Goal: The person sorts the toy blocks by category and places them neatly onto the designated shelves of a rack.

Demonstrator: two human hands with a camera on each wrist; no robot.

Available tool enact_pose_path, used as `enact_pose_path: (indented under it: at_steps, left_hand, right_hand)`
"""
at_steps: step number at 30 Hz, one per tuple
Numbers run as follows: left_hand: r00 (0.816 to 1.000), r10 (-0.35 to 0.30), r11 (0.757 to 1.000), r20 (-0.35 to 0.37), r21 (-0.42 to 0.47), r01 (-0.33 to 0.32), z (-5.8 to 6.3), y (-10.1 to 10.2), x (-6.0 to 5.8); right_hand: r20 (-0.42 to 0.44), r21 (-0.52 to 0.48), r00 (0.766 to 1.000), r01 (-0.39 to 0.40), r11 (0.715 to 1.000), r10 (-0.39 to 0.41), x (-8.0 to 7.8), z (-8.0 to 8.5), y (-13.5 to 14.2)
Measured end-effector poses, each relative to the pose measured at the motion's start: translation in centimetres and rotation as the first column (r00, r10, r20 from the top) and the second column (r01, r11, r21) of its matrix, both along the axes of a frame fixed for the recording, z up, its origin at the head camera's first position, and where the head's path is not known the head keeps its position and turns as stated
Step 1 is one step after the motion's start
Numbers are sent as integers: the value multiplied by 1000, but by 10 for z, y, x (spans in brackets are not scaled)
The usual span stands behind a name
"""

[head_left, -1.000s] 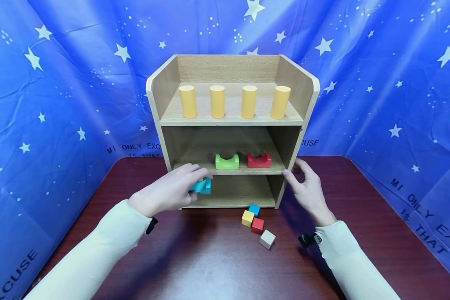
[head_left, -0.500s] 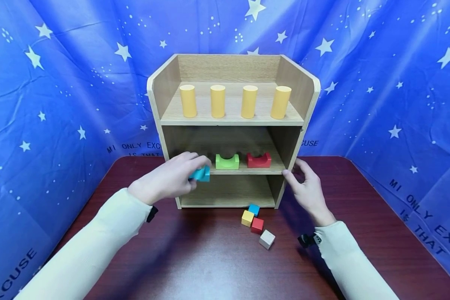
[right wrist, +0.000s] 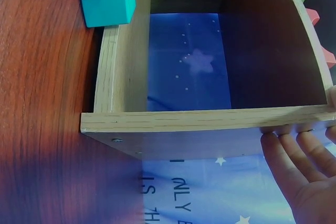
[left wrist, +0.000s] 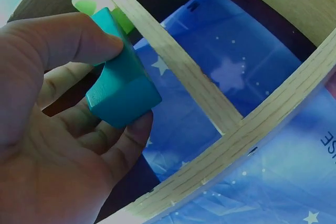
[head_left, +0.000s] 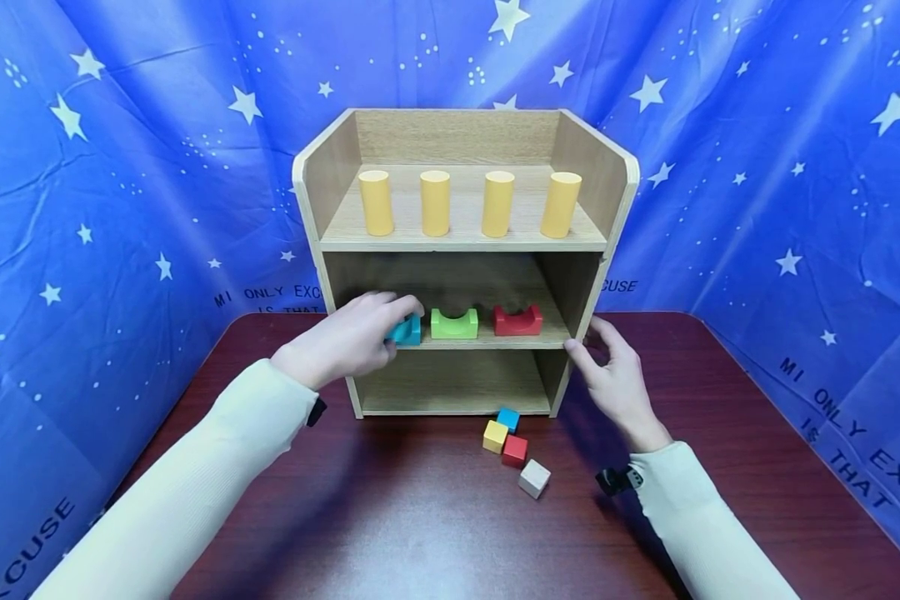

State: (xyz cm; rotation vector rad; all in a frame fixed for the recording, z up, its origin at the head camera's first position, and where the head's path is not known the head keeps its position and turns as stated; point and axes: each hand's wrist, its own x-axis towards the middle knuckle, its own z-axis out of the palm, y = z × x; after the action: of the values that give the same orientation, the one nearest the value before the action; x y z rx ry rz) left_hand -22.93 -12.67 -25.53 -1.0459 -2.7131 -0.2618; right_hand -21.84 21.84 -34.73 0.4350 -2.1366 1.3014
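Note:
My left hand [head_left: 348, 337] pinches a teal block with a curved notch [left wrist: 126, 85] between thumb and fingers. The block is at the front edge of the middle shelf, left of a green notched block [head_left: 454, 326] and a red notched block [head_left: 518, 322]. Part of the teal block is hidden behind the fingers in the head view. On the far side, my right hand [head_left: 617, 383] holds the right side panel of the wooden shelf unit [head_left: 463, 247]. Its thumb lies at the panel's front edge, and in the right wrist view its fingers [right wrist: 286, 156] touch the outer face.
Several yellow cylinders [head_left: 435, 204] stand in a row on the top shelf. On the dark red table [head_left: 390, 517], before the unit, lie small cubes: blue [head_left: 508, 419], yellow [head_left: 495, 436], red [head_left: 515, 452] and white [head_left: 535, 478]. A blue star-patterned curtain [head_left: 157, 167] surrounds the table.
My left hand has raised the teal block from in front of the bottom compartment to the middle shelf's level, beside the green block. The right hand has stayed on the side panel.

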Motion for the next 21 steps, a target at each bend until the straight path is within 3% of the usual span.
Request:
enact_pose_path:
  at_steps: [2,11,21]
  left_hand:
    - [1000,11,1000,8,1,-11,0,1,-3]
    - [999,10,999,35,31,-11,-5,0,-15]
    - [998,27,999,51,27,-28,-7,0,-18]
  right_hand:
    - [4,3,1000,2,1000,-2,6,7,-4]
    - [4,9,1000,11,1000,-11,6,5,-5]
    - [3,8,1000,7,1000,-7,6,7,-5]
